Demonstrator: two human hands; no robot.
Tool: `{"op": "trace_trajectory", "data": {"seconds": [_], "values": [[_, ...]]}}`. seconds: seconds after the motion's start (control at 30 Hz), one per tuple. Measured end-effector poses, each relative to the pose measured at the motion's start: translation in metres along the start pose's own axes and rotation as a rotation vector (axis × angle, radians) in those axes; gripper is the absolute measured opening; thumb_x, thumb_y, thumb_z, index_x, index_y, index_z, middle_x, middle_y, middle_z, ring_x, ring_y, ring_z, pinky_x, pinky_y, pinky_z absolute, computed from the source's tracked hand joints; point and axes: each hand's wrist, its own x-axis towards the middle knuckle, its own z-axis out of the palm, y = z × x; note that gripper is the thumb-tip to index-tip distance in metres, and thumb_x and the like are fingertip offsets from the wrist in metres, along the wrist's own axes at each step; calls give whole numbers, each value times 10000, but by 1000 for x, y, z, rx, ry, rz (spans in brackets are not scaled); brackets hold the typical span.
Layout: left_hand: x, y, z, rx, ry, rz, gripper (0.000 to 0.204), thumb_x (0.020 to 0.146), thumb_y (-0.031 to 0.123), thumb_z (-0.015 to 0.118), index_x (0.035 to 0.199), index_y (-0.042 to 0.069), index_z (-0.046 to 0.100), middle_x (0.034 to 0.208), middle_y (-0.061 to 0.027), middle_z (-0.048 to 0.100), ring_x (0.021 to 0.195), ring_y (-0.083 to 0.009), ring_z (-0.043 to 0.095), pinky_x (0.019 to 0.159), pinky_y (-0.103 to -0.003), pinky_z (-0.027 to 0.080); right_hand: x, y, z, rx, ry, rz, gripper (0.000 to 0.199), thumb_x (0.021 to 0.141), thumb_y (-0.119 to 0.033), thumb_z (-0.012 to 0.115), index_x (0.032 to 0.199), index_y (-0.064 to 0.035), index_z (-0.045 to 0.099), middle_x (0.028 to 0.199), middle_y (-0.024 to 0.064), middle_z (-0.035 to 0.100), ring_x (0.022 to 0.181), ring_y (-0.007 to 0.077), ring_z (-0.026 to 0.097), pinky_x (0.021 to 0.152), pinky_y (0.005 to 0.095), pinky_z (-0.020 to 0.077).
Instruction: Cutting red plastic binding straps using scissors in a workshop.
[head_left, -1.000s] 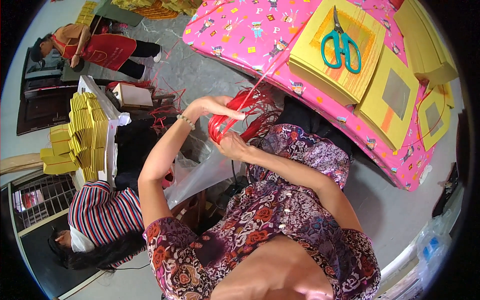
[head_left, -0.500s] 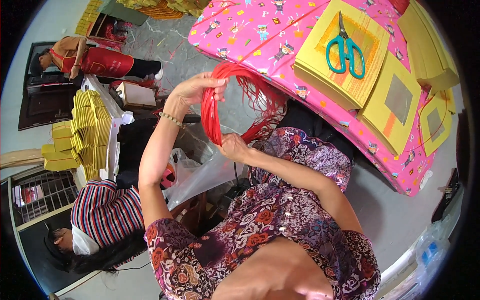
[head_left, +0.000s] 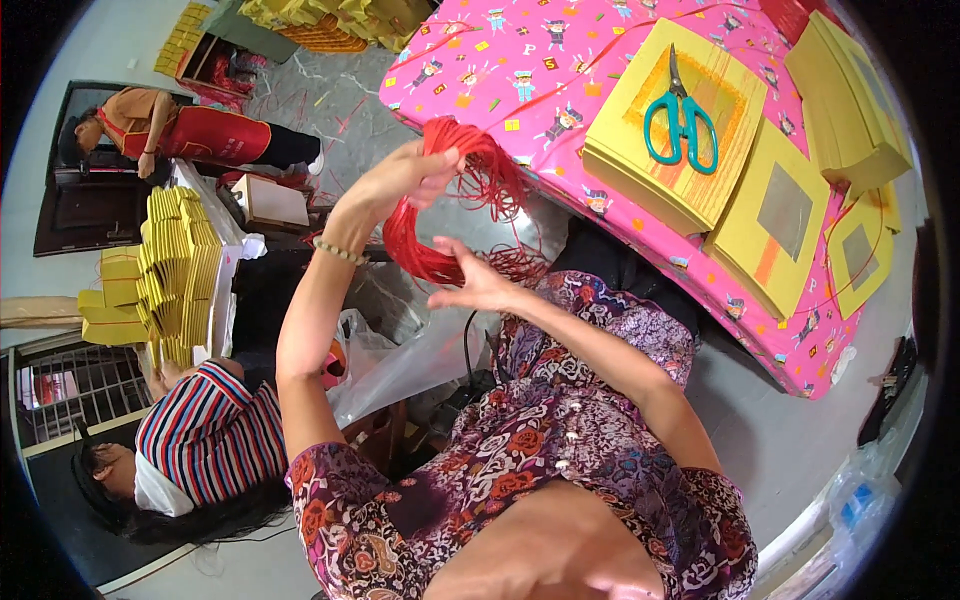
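Note:
My left hand (head_left: pixel 400 180) is raised and gripping the top of a loop of thin red strings (head_left: pixel 440 215) that hangs down from it. My right hand (head_left: pixel 478 285) is just below, fingers spread, touching the lower part of the same bundle. Loose red strands fray out toward the edge of the pink patterned table (head_left: pixel 560 70). On that table a pair of teal scissors (head_left: pixel 680 120) lies on a stack of yellow paper sheets (head_left: pixel 660 180).
More yellow paper stacks (head_left: pixel 850 90) lie at the table's right. A person in a striped shirt (head_left: pixel 200 440) sits at lower left beside piled yellow bundles (head_left: pixel 170 270). Another person in red (head_left: pixel 190 130) is at upper left. A plastic bag (head_left: pixel 390 360) lies below my hands.
My left hand has lifted the red string loop higher and away from my lap, stretching it open. My right hand stayed low at the bundle's bottom.

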Motion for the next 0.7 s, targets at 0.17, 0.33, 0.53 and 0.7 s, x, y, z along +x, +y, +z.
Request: {"op": "trace_trajectory", "data": {"seconds": [0.17, 0.33, 0.53, 0.7], "values": [[-10, -70, 6, 304, -67, 34, 234, 950, 327, 471, 916, 102, 527, 639, 71, 389, 515, -54, 355, 433, -198, 251, 39, -32, -36, 1137, -76, -31, 578, 897, -400, 546, 1319, -55, 352, 1227, 122, 516, 1128, 246, 506, 909, 394, 465], [-28, -109, 31, 320, 88, 235, 189, 948, 267, 472, 924, 82, 499, 693, 64, 415, 570, -28, 358, 481, -188, 293, 57, -61, -63, 1299, 230, 167, 325, 872, -279, 612, 1089, -50, 537, 809, 25, 571, 773, 154, 571, 785, 355, 486], [-64, -164, 28, 397, 259, 258, 279, 941, 231, 452, 1108, 10, 479, 767, -20, 498, 698, -119, 445, 642, -273, 395, 68, -54, -83, 1364, 334, 118, 159, 874, -218, 613, 940, -78, 577, 598, -57, 461, 560, 70, 487, 678, 282, 456], [-78, -207, 9, 383, 279, 202, 209, 922, 182, 486, 1073, 39, 511, 760, -17, 511, 693, -124, 465, 643, -284, 418, 56, -50, -66, 1337, 307, 110, 184, 887, -273, 581, 891, -93, 541, 584, -67, 411, 525, 68, 421, 628, 264, 412]]}}
